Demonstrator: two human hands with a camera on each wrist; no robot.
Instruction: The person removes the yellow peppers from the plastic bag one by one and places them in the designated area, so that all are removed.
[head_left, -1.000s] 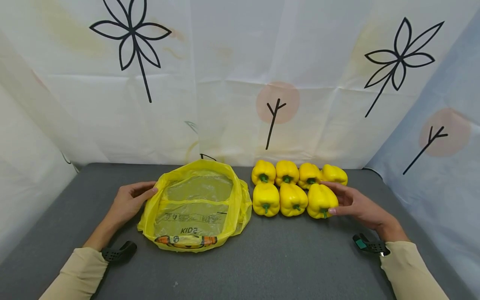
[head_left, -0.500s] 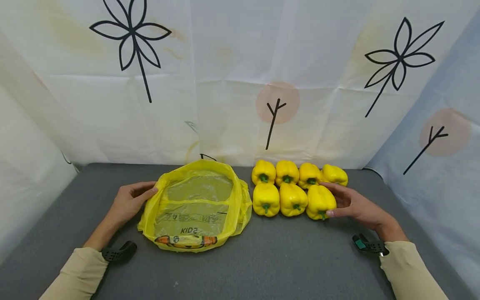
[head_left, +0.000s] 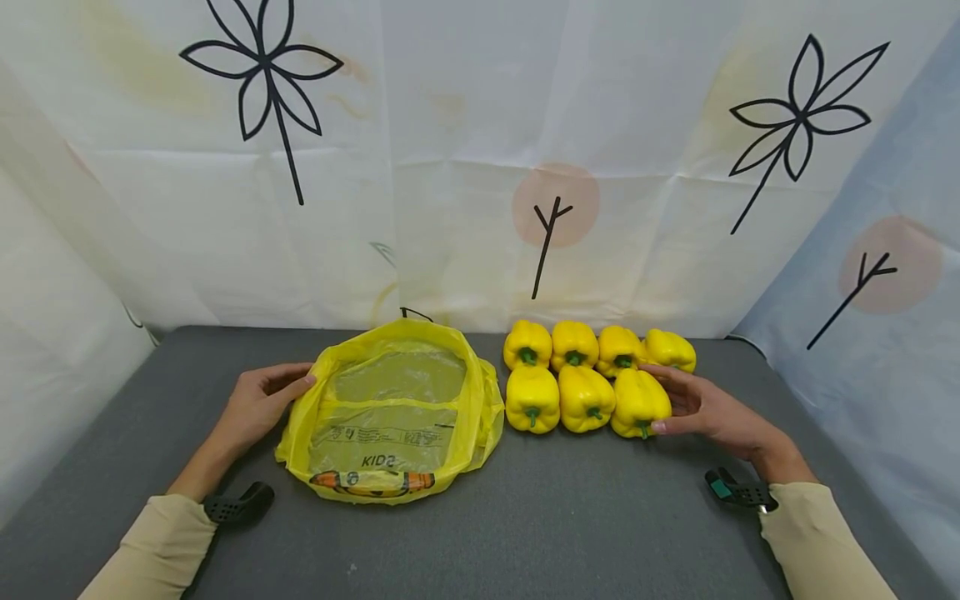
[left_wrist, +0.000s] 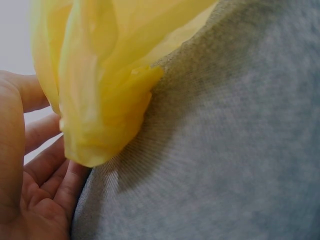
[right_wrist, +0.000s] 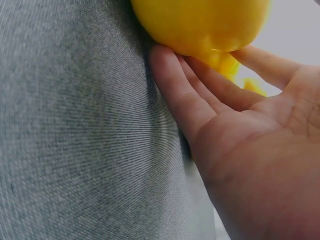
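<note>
A yellow plastic bag (head_left: 390,400) lies on the grey table with its mouth spread wide, dark print showing inside. My left hand (head_left: 264,402) pinches its left rim between thumb and fingers; in the left wrist view, yellow folds (left_wrist: 105,110) partly hide the fingertips. To the right of the bag, several yellow bell peppers (head_left: 532,400) stand close together in two rows, green stems toward me. At the right end of the front row, my right hand (head_left: 712,412) touches a bell pepper (head_left: 639,402) with extended fingers and thumb. In the right wrist view, those fingers (right_wrist: 182,95) meet the pepper's side.
A white curtain (head_left: 465,167) with leaf drawings hangs right behind the table (head_left: 525,533), with more cloth at both sides. The back row of peppers (head_left: 573,343) stands close to the curtain. Dark straps (head_left: 742,492) circle both wrists.
The pepper at my right hand has shifted slightly left, closer to its neighbour, with my right fingers and thumb following it. The left hand and the bag have stayed in place.
</note>
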